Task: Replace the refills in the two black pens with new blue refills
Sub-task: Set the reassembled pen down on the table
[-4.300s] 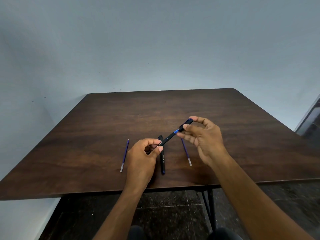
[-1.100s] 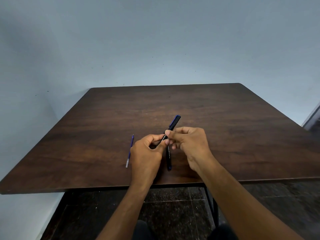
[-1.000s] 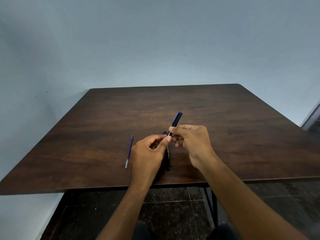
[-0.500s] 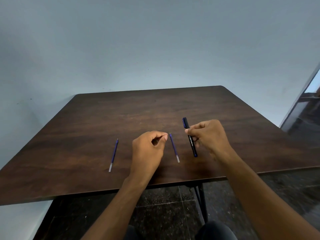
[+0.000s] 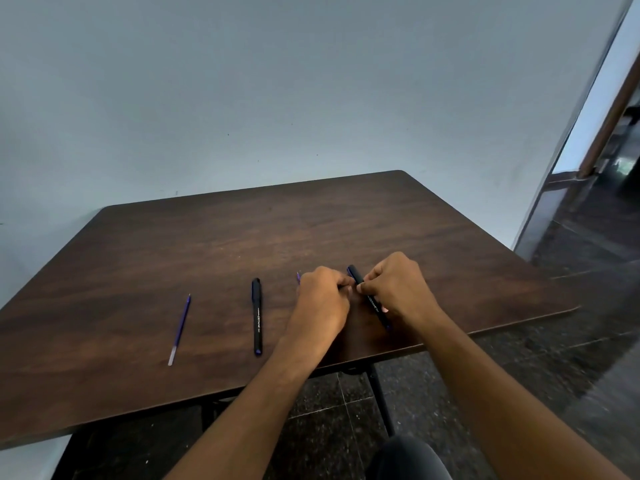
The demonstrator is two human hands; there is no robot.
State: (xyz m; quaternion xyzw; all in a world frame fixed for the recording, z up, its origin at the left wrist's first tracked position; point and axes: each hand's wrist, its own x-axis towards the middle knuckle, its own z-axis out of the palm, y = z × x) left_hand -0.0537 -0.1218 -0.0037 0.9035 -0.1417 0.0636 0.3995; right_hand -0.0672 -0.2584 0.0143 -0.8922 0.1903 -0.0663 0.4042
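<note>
Black pen, at the table's five o'clock, is pinched by the right hand, the left hand curled closed beside it, contents hidden; uncapping seems next, needing a steady pull.

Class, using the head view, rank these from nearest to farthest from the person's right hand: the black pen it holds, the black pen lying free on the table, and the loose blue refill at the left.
1. Held black pen: in the right hand, touching.
2. Free black pen: left of the left hand.
3. Loose blue refill: far left on the table.
</note>
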